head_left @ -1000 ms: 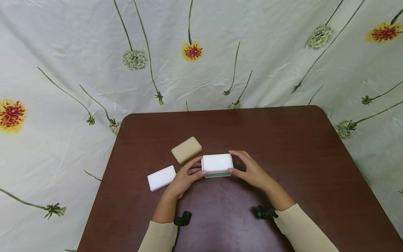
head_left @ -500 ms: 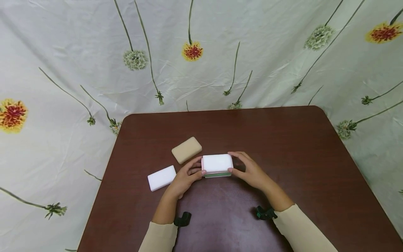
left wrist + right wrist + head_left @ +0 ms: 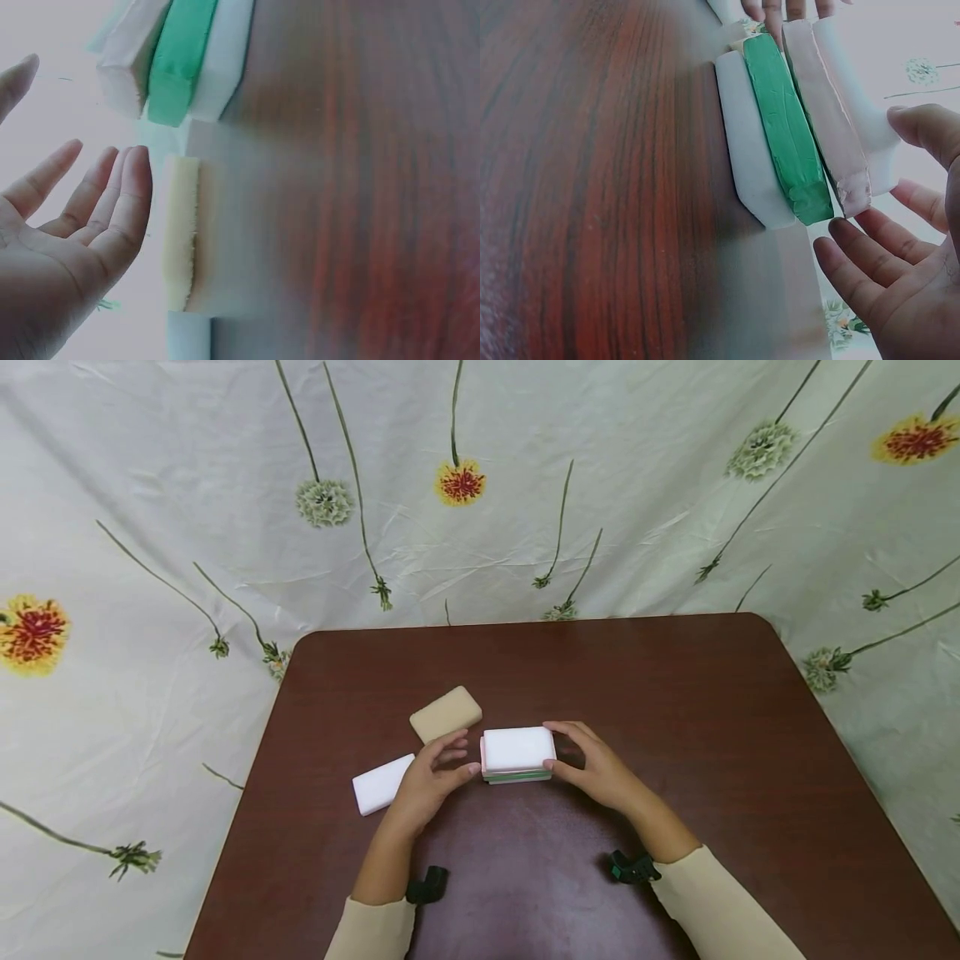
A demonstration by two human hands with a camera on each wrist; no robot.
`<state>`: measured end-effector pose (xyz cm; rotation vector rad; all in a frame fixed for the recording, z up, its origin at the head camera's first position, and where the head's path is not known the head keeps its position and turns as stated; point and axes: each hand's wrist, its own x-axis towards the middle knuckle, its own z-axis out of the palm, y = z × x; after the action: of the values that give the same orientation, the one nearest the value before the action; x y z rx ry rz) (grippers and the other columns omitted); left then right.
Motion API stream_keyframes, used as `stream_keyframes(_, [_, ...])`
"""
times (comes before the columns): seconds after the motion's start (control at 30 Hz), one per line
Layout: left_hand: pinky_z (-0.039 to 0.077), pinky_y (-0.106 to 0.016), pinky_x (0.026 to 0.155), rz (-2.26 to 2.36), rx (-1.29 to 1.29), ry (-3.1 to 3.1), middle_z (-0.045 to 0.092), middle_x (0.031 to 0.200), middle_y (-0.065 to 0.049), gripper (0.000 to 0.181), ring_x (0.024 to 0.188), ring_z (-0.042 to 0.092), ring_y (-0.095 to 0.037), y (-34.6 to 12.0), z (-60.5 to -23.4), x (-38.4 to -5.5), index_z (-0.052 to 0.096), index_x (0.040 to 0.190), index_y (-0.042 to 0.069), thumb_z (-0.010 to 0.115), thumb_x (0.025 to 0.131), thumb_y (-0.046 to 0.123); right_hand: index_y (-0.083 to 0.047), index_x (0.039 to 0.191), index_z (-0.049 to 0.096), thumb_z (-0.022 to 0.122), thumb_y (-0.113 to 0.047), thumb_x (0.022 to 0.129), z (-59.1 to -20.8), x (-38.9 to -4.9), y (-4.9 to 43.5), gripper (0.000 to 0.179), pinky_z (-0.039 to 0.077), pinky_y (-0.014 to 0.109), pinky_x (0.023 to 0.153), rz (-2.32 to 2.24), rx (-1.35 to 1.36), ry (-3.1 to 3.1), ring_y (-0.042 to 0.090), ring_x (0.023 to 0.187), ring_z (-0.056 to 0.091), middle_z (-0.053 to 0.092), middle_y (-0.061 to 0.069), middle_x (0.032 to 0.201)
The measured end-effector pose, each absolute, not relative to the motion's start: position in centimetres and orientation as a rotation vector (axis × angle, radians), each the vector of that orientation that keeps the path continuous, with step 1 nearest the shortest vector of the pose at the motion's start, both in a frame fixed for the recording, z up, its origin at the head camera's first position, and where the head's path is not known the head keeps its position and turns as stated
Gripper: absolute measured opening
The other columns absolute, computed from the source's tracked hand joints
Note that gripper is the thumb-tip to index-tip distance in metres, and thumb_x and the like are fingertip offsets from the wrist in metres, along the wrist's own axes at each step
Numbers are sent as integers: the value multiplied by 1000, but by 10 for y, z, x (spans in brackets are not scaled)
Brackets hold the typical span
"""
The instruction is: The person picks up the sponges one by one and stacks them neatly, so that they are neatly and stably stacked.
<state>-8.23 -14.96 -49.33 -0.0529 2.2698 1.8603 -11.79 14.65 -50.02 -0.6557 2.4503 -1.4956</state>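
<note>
A stack of soap-like bars stands in the middle of the table. From the bottom it runs white (image 3: 751, 146), green (image 3: 787, 127), pink (image 3: 826, 116), then a white top bar (image 3: 517, 748). My right hand (image 3: 602, 770) holds the right end of the top bar, thumb at the near corner and index finger at the far one. Its other fingers lie beside the pink bar's end in the right wrist view. Just left of the stack, my left hand (image 3: 426, 787) is apart from it, fingers loosely spread with nothing in them.
A beige bar (image 3: 446, 713) lies flat behind my left hand. Another white bar (image 3: 377, 785) rests left of it, partly covered by that hand. The brown table (image 3: 675, 685) backs onto a flower-printed cloth (image 3: 637, 435).
My left hand has let go of the stack's left end and drawn back a little to the left. My right hand and the stack have stayed in place.
</note>
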Motion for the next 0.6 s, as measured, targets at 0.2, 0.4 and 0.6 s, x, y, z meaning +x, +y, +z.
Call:
stream_keyframes(0.2, [52, -26, 91, 1896, -66, 2278, 55, 143, -6, 60, 131, 55, -25, -154, -487, -77, 54, 145, 17, 77, 91, 24, -19, 148, 49, 73, -23, 95, -500, -118, 147, 58, 49, 48, 106, -1498, -663, 2456, 31, 133, 52, 48, 8, 146])
stream_keyframes(0.4, [52, -20, 89, 1959, -74, 2306, 55, 141, -14, 58, 130, 56, -29, -166, -483, -69, 54, 144, 10, 76, 91, 17, -17, 147, 49, 73, -23, 95, -500, -117, 147, 58, 50, 49, 105, -1505, -674, 2459, 33, 132, 53, 49, 10, 145])
stream_keyframes(0.6, [52, -19, 89, 1906, -144, 2383, 55, 139, -10, 59, 129, 55, -26, -185, -481, -60, 53, 145, 12, 76, 92, 20, -22, 147, 49, 73, -22, 95, -501, -117, 147, 58, 49, 49, 106, -1516, -671, 2453, 32, 132, 53, 49, 9, 145])
